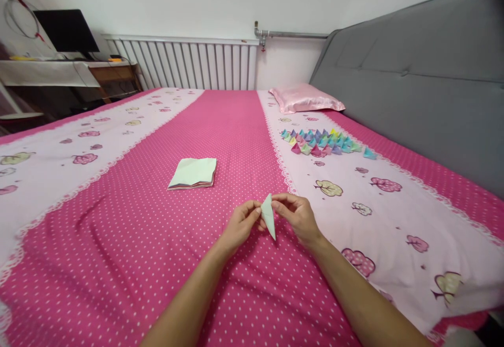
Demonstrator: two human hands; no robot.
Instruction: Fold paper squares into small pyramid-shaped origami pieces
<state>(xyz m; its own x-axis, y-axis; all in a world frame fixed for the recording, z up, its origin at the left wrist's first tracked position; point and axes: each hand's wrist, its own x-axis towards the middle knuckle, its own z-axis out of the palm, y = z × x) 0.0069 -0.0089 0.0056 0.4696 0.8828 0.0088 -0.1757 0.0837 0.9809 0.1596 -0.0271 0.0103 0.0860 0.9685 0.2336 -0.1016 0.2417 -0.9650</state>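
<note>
Right now both hands meet just above the bed (236,294), pinching one small folded paper piece (268,216) between them. The left hand (240,227) grips the piece's left edge with thumb and fingertips closed on it, and the right hand (296,217) holds the opposite edge the same way, its fingers curled in. The piece is pale, nearly white with a faint green tint, shaped like a narrow pointed leaf, and it stands roughly upright with one tip up and the longer tip pointing down toward the bedcover. It hangs in the hands and does not appear to touch the cover.

Ahead of the left hand and a little to its left, well apart, a stack of paper sheets (193,173) lies flat on the pink dotted stripe of the bedcover, its top sheet pale green. Farther ahead of the right hand and off to its right, a cluster of small folded paper shapes (325,142) in pink, blue, green, purple and yellow sits packed together on the lighter stripe. Beyond that cluster lies a pink pillow (305,98), close to the grey headboard (413,84) that runs along the right side.
</note>
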